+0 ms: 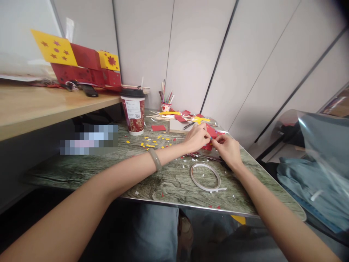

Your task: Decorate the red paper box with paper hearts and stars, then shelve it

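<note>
Wall: pale panels with dark seams, rising behind everything.
Worktop: green-grey wood grain with a metal-edged front, scattered with cut paper.
Wooden shelf: light-toned, higher than the worktop, at the left.
Denim: a blue heap beyond the right edge, beside a clear plastic sheet.
Paper boxes: red and yellow, stacked on the shelf, with stars and a flower shape on their yellow faces.
Paper cup: black-lidded, red-patterned (a white label faces the camera), upright beside the shelf's end.
Left hand: reaches across the worktop, a bangle on its forearm; its grip pinches the red paper piece.
Right hand: meets the left from the other side, thumb and forefinger pinching the same piece.
Tape roll: a thin white ring lying flat, nearer the worktop's front edge than the hands.
White board: just behind the left hand, a pen on top.
Red paper piece: between the two hands, above the worktop's right part; fingers cover much of it, so its full shape is hard to tell.
Brush pot: at the back, near the wall, filled with upright brushes.
Scraps: tiny yellow bits near the cup, white ones around the tape roll.
</note>
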Demonstrator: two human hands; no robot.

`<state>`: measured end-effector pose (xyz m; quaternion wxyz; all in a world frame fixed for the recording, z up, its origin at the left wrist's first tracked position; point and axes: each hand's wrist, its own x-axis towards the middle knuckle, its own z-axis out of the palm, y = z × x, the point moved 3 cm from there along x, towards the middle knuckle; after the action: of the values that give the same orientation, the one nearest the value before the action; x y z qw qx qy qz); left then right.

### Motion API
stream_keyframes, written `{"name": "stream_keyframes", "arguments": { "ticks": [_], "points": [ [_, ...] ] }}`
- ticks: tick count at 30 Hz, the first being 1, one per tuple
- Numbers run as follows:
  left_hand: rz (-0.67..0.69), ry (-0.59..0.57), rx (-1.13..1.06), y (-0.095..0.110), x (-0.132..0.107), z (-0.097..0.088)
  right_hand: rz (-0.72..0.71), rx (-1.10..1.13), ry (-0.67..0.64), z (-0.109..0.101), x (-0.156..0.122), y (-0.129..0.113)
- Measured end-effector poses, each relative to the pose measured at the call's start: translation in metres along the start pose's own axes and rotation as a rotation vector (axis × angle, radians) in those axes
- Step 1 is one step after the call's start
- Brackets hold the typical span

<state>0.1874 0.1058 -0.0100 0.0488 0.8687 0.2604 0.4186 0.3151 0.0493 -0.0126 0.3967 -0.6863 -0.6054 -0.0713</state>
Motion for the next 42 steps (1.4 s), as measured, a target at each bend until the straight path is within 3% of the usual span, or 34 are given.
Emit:
{"name": "stream_keyframes", "arguments": {
  "ticks": [20, 35, 42],
  "points": [
    [-0.029, 0.005, -0.050, -0.0035, 0.0021, 0.0045, 0.005, 0.064, 0.015, -0.0060, -0.0055, 0.0014],
    [-0.060, 0.060, -0.098, -0.0026, 0.0044, 0.0013, 0.040, -0.021, 0.019, -0.0048, -0.0051, 0.0038],
    [-0.035, -0.010, -0.052, 0.0000, 0.0095, -0.0019, 0.060, 0.001, 0.000, -0.0023, -0.0041, 0.0039]
  ]
}}
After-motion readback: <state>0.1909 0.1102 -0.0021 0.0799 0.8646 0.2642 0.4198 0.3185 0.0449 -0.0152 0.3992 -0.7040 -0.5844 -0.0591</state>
